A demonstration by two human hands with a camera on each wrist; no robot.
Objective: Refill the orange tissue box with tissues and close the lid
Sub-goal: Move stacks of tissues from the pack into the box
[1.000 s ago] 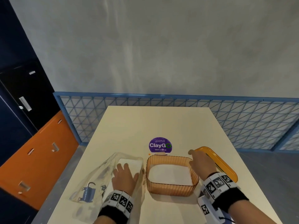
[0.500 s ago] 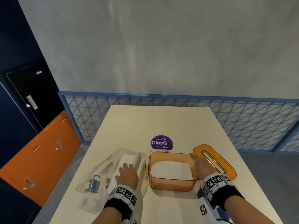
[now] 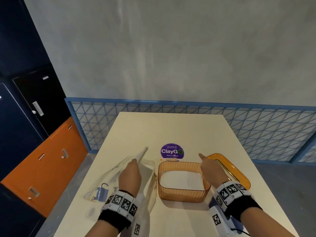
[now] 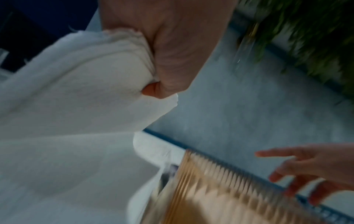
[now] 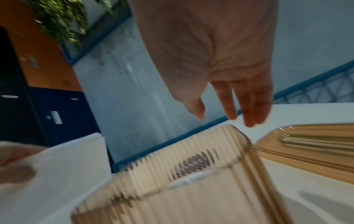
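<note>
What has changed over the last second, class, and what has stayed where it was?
The left hand, which lay flat on the tissue stack in the clear bag, now grips the stack and tilts it upward. The right hand has lifted off the orange box, fingers open. The box, its lid and the purple sticker have stayed put.

The tissue box (image 3: 183, 192) is translucent orange with fine vertical ribbing, its lid (image 3: 229, 170) a deeper amber orange. White tissues (image 3: 181, 181) show inside. The tabletop (image 3: 171, 129) is pale cream, carrying a round purple sticker (image 3: 172, 150) with white lettering. The wrapper (image 3: 109, 182) is clear plastic with a blue print. Both wristbands (image 3: 122, 205) are black with black-and-white square markers.
</note>
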